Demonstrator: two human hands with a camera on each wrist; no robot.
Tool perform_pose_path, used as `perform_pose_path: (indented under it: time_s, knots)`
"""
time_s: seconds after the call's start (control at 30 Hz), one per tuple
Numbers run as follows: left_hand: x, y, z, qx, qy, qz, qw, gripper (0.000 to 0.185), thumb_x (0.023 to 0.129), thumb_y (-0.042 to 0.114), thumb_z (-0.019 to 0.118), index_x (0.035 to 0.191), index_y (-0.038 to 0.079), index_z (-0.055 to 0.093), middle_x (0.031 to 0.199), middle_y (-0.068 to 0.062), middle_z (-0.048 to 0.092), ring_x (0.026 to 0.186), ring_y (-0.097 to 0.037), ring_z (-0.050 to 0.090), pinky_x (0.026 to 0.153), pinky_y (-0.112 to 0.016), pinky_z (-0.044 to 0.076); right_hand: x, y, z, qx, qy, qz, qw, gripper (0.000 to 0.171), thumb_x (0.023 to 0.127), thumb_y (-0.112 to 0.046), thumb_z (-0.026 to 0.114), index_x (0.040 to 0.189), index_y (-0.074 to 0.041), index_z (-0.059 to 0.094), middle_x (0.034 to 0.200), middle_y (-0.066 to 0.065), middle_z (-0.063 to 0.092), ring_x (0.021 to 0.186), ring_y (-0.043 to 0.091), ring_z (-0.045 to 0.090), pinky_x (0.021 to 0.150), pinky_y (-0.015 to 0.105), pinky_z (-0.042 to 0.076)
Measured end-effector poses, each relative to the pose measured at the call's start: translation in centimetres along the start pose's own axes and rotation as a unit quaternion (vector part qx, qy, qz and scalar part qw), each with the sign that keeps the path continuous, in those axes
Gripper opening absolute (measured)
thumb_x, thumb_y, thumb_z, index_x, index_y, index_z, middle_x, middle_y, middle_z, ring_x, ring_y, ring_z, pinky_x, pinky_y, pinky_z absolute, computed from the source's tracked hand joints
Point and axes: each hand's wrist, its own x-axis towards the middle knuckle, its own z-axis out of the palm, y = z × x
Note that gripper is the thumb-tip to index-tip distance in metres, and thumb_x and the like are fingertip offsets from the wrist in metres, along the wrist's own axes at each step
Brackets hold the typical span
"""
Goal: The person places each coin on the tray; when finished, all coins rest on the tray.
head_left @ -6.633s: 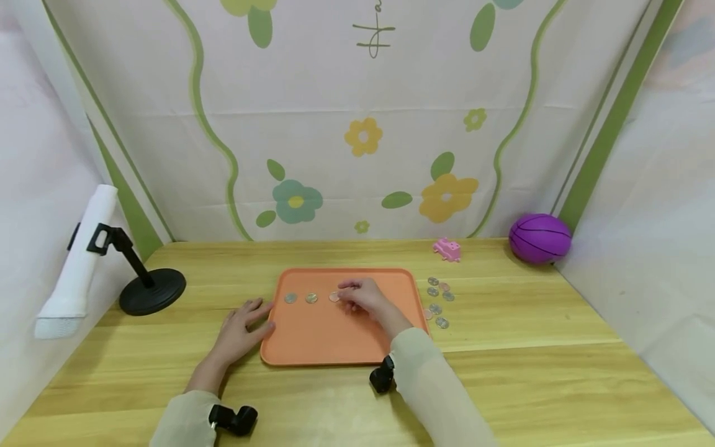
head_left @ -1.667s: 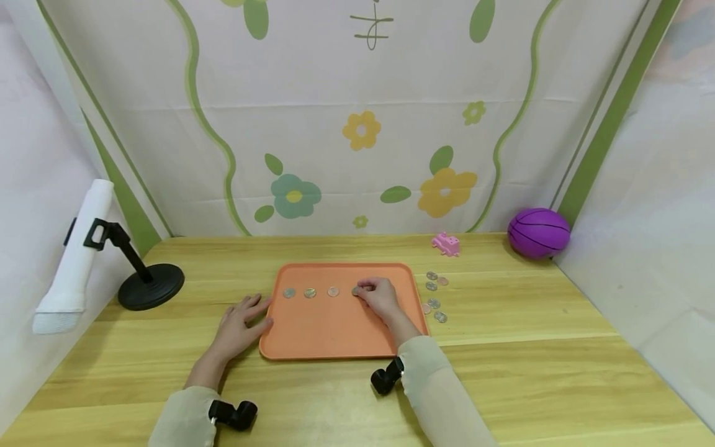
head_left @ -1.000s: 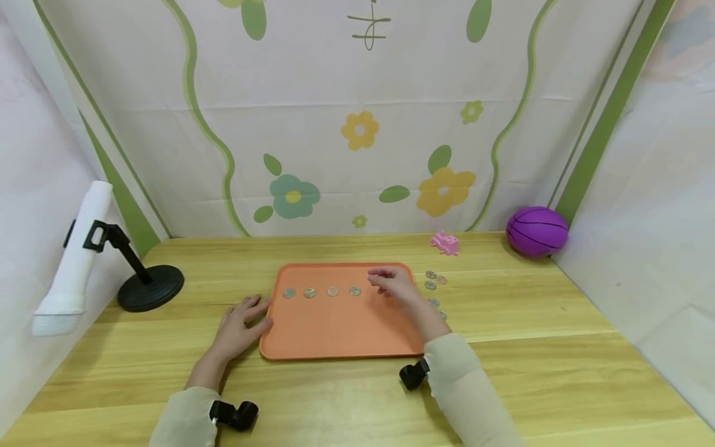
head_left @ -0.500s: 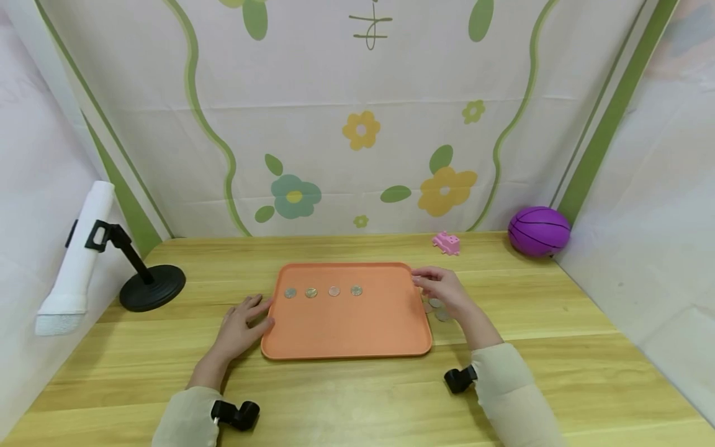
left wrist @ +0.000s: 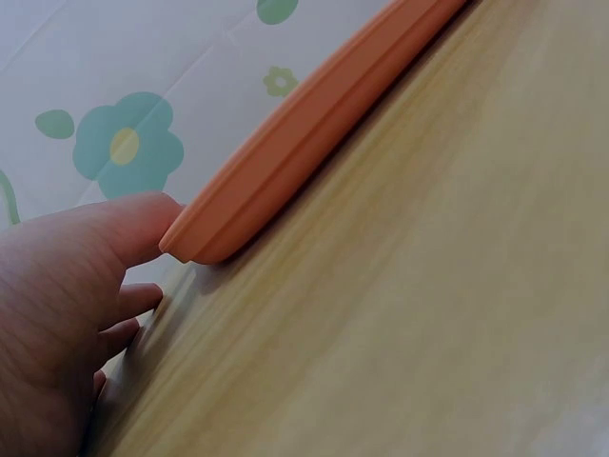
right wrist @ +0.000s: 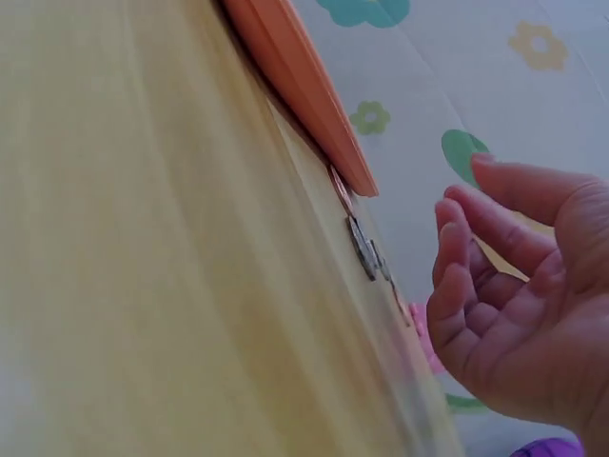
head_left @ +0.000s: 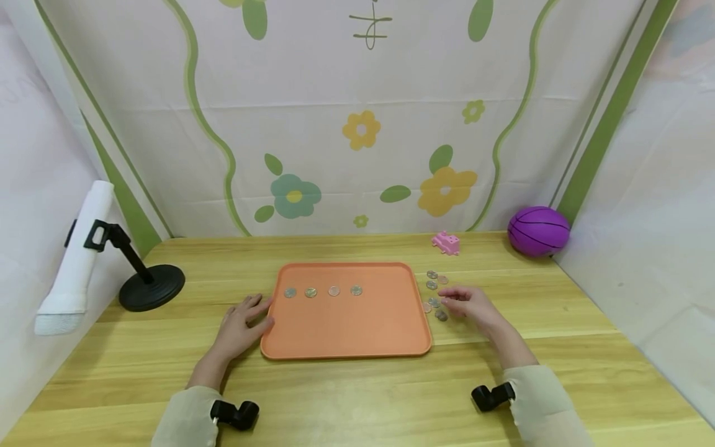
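Note:
An orange tray (head_left: 346, 329) lies on the wooden table, a row of coins across its upper left: a silver one (head_left: 290, 292), a gold-toned one (head_left: 310, 292), a copper one (head_left: 334, 291) and another silver one (head_left: 356, 290). My left hand (head_left: 237, 332) rests at the tray's left edge with fingers spread; in the left wrist view its thumb (left wrist: 143, 224) touches the rim. Right of the tray lies a loose group of silver and copper coins (head_left: 432, 285). Beside these, my right hand (head_left: 472, 306) hovers with loosely bent fingers, holding nothing in the right wrist view.
A white microphone-shaped object (head_left: 78, 261) leans on a black stand (head_left: 151, 287) at the left. A pink toy (head_left: 446, 243) sits behind the loose coins, and a purple ball (head_left: 539, 231) at the back right corner. A flower-printed cloth (head_left: 329, 74) hangs behind the table.
My right hand let go of a silver coin at the right end of the row, then moved right off the tray to the loose coins. The left hand stayed in place.

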Motion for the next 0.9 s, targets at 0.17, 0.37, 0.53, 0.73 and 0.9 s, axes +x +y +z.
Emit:
perform_pose_path:
  time_s: [0.17, 0.37, 0.53, 0.73, 0.9]
  knots:
    - [0.0, 0.0, 0.0, 0.002, 0.003, 0.005, 1.0, 0.047, 0.084, 0.026, 0.056, 0.124, 0.002, 0.047, 0.128, -0.026, 0.034, 0.121, -0.042, 0.02, 0.094, -0.058, 0.006, 0.0, 1.5, -0.4, -0.025, -0.016, 0.005, 1.0, 0.033, 0.08, -0.008, 0.061, 0.107, 0.01, 0.054, 0.082, 0.009, 0.057, 0.062, 0.015, 0.05, 0.05, 0.025, 0.044]
    - [0.0, 0.0, 0.1, 0.003, 0.004, 0.005, 1.0, 0.047, 0.084, 0.025, 0.056, 0.124, 0.002, 0.048, 0.128, -0.026, 0.034, 0.121, -0.042, 0.02, 0.094, -0.057, 0.006, -0.2, 2.2, -0.4, -0.057, -0.016, -0.007, 0.998, 0.032, 0.078, -0.009, 0.063, 0.105, 0.008, 0.057, 0.083, 0.01, 0.057, 0.068, 0.015, 0.05, 0.051, 0.023, 0.044]
    - [0.0, -0.1, 0.2, 0.003, 0.001, 0.003, 1.0, 0.047, 0.084, 0.027, 0.055, 0.124, 0.002, 0.047, 0.129, -0.025, 0.034, 0.121, -0.041, 0.02, 0.094, -0.057, 0.006, -0.2, 2.5, -0.3, -0.072, -0.019, -0.014, 0.997, 0.03, 0.077, -0.007, 0.064, 0.102, 0.007, 0.059, 0.081, 0.009, 0.055, 0.067, 0.014, 0.048, 0.051, 0.022, 0.043]
    - [0.0, -0.1, 0.2, 0.001, 0.0, 0.003, 1.0, 0.047, 0.085, 0.027, 0.055, 0.124, 0.002, 0.047, 0.129, -0.026, 0.034, 0.121, -0.041, 0.02, 0.094, -0.057, 0.006, 0.1, 2.9, 0.0, -0.125, -0.02, -0.028, 0.992, 0.023, 0.075, -0.007, 0.066, 0.096, 0.003, 0.062, 0.074, 0.006, 0.053, 0.064, 0.013, 0.045, 0.053, 0.021, 0.04]
    - [0.0, -0.1, 0.1, 0.002, 0.001, 0.001, 1.0, 0.047, 0.085, 0.026, 0.055, 0.124, 0.002, 0.047, 0.129, -0.026, 0.033, 0.121, -0.042, 0.02, 0.094, -0.057, 0.006, 0.3, 2.8, 0.3, -0.159, -0.021, -0.05, 0.986, 0.018, 0.075, -0.006, 0.066, 0.091, 0.001, 0.061, 0.071, 0.005, 0.05, 0.063, 0.015, 0.043, 0.052, 0.021, 0.038]
